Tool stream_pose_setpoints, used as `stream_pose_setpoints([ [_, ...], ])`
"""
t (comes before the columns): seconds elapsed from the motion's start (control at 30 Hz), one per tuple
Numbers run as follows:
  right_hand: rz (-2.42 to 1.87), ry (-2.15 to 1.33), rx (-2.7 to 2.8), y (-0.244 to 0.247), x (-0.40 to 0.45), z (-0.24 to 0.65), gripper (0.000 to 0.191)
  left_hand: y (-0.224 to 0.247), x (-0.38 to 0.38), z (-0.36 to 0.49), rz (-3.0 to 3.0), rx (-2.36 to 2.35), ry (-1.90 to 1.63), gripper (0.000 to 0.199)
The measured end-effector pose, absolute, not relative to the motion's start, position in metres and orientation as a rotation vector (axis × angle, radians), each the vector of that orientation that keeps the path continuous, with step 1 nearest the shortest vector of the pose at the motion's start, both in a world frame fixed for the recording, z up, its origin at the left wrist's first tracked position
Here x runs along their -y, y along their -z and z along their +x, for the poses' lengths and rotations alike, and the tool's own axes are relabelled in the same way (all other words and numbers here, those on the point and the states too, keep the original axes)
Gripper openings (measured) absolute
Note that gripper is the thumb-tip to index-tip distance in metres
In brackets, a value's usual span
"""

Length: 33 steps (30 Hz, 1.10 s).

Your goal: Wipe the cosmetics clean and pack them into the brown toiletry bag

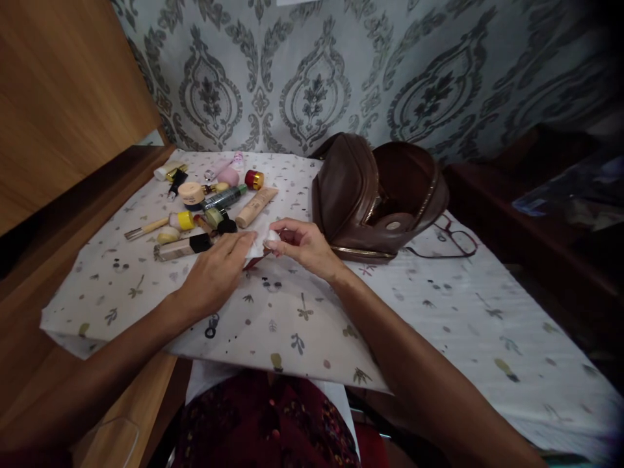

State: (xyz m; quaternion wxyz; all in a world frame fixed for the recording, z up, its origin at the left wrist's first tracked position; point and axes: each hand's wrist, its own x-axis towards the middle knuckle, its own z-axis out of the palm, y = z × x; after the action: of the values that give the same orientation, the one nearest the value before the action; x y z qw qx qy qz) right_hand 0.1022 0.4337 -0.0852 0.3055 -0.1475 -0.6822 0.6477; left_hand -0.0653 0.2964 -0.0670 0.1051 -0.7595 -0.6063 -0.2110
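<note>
Near the middle of the cloth, my left hand [217, 273] is closed on a white tissue [257, 245], its fingers pressed together. Facing it, my right hand [305, 247] pinches a small white piece [272, 238] between thumb and fingers. A dark red item [254, 261] shows partly beneath the tissue between both hands; the fingers hide the rest. Just beyond the hands lies a beige tube [256, 207]. A foundation bottle with a black cap [180, 248] rests left of my left hand.
An open brown leather bag [346, 195] stands right of my hands, with eyeglasses [455, 240] beside it. Cosmetics, including a round jar [190, 194], a green-capped bottle [224, 197] and a red-and-gold jar [254, 179], lie on the patterned cloth [302, 325].
</note>
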Motion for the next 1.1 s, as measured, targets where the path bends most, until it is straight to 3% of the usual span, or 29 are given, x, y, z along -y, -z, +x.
stream_pose_setpoints([
  [0.37,-0.437,-1.646,1.84,0.085,-0.431,0.101,0.042,0.097,-0.269,-0.104,-2.28,2.074,0.606,0.041],
  [0.53,-0.423,-1.6,1.811,0.086,-0.429,0.099,0.042,0.083,-0.273,-0.101,-2.193,2.235,0.721,0.051],
  [0.7,-0.413,-1.606,1.778,0.088,-0.426,0.096,0.041,0.062,-0.284,-0.084,-2.12,2.085,0.824,0.039],
  [0.93,-0.38,-1.77,1.708,0.087,-0.425,0.095,0.048,0.066,-0.305,-0.057,-2.015,1.794,0.475,0.036],
  [1.1,-0.415,-1.748,1.729,0.085,-0.424,0.096,0.044,0.074,-0.304,-0.067,-2.005,1.889,0.377,0.039],
])
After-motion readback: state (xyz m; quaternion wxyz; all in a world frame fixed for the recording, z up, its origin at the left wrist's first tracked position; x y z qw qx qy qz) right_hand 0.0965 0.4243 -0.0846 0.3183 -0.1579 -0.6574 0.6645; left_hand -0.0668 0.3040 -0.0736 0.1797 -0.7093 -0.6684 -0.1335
